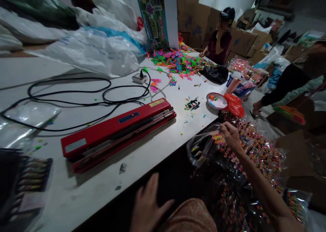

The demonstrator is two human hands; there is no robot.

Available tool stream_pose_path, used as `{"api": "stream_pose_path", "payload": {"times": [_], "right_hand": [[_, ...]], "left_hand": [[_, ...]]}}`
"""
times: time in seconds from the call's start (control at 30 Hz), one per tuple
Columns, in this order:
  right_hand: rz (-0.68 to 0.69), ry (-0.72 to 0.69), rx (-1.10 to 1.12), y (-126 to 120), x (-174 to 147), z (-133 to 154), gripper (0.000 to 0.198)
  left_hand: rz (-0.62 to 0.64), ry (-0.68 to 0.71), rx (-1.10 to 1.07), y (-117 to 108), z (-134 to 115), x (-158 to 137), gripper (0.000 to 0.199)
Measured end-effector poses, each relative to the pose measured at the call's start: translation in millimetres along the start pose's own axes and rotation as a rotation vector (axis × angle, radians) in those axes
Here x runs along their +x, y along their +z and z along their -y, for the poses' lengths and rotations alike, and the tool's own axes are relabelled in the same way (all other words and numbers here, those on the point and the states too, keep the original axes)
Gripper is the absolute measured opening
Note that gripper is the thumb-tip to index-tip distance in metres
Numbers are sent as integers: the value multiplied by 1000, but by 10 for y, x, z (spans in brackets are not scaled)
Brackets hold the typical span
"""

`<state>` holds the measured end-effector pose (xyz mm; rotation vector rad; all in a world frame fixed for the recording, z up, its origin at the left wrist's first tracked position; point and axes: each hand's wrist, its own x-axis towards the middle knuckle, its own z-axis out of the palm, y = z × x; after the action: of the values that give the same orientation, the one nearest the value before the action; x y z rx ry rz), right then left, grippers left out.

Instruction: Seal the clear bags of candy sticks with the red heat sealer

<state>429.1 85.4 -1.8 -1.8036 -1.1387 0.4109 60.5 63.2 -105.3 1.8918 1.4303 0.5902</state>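
Note:
My right hand (231, 135) is closed on the edge of a clear plastic bag (197, 157) that hangs beside the table's front edge. A few small colourful pieces show through the bag's film. Low in the view, my left hand (149, 205) is empty with fingers apart, somewhat blurred, between the table edge and my patterned clothing (192, 215). On the white table (102, 188) lies a long red bag sealer (115, 127) with a small orange light on top. Under my right arm spread filled clear bags (257, 147) of many tiny orange, green and pink pieces.
Black cable (68, 89) loops behind the sealer to a power socket (139, 78). A bright heap of plastic parts (175, 62) lies farther back, near a seated person (220, 43). A bowl (217, 101) stands by the right edge; another person's hand (257, 106) reaches down at right.

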Motion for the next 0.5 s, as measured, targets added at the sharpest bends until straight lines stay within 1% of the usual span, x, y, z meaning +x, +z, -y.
{"api": "stream_pose_path", "payload": {"times": [0.03,0.07,0.1,0.13,0.17,0.2,0.23,0.27,0.33,0.37,0.43,0.47,0.5], "right_hand": [[32,-7,111,23,-43,254,34],[74,-4,213,59,-90,488,33],[116,8,305,106,-140,691,32],[152,25,389,163,-187,858,31],[175,38,466,234,-226,983,31],[184,47,534,320,-252,1068,30],[182,55,592,425,-261,1116,30],[173,65,640,551,-251,1130,30],[147,106,700,869,-178,1084,32],[139,140,721,1054,-121,1033,34],[172,224,763,1443,5,897,40],[231,269,782,1632,64,818,42],[320,311,793,1809,115,735,43]], "left_hand": [[27,-8,-123,54,-152,121,93],[43,-28,-275,84,-304,256,98],[41,-48,-431,82,-441,391,94],[13,-78,-563,43,-549,515,84],[-34,-115,-675,-31,-622,618,69],[-110,-160,-762,-135,-659,693,54],[-205,-214,-829,-257,-666,739,42],[-303,-273,-890,-385,-652,758,34],[-454,-394,-1016,-617,-596,755,31],[-478,-447,-1079,-706,-564,753,31],[-464,-538,-1193,-816,-485,792,31],[-475,-570,-1238,-840,-430,839,32],[-511,-593,-1269,-847,-362,904,32]]}}
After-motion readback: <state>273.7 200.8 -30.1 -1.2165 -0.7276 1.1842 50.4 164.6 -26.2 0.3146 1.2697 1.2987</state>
